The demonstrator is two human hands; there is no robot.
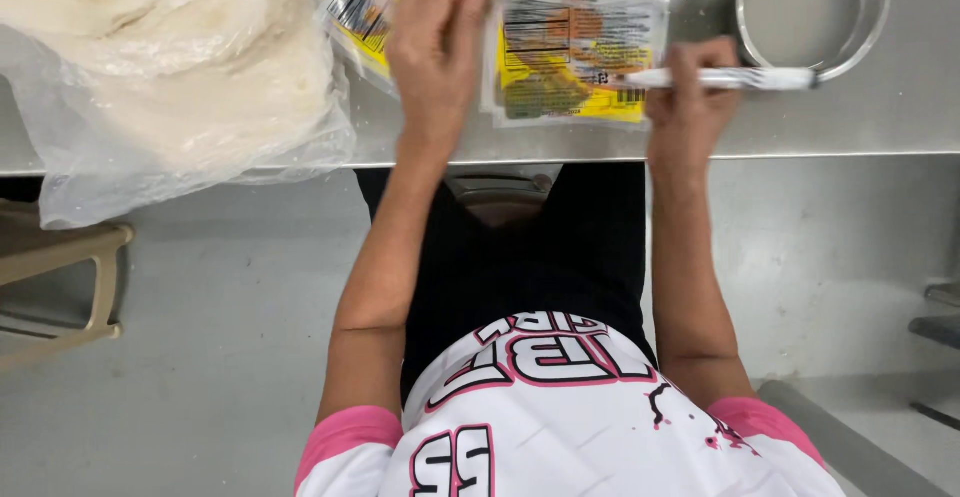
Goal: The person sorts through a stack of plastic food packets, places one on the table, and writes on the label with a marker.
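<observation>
Brushed steel, dull grey and smooth, across the whole bench [880, 117], front edge straight, upper part cut off by the frame. At far left, a big clear plastic bag [60, 172], crinkled and glossy, slumped over the bench edge, packed with pale, floury rounds of flat dough [190, 67]; count of rounds impossible to tell through the folds. At top right, a round steel bowl [870, 17] with a thin shiny rim, cloudy whitish liquid inside, top half out of frame. Near centre, lying flat on the bench between both hands, a rectangular clear packet [565, 57], glossy film printed in yellow and black, something orange inside, contents hard to make out. Beside it to the left, a second similar packet [355, 12], tilted, partly hidden under the left hand and blurred. Left hand [440, 42] above the packets, fingers bunched together near a strip of yellow film at the top edge; whether pinching it cannot be told, with motion blur and fingertips cropped. Right hand [685, 97] curled tight round a slim white marker [740, 79], dark-tipped, lying level, one end over the centre packet's right edge, the other end pointing toward the bowl. Below the bench, grey floor and a tan plastic stool [70, 277], partly cut off at left.
</observation>
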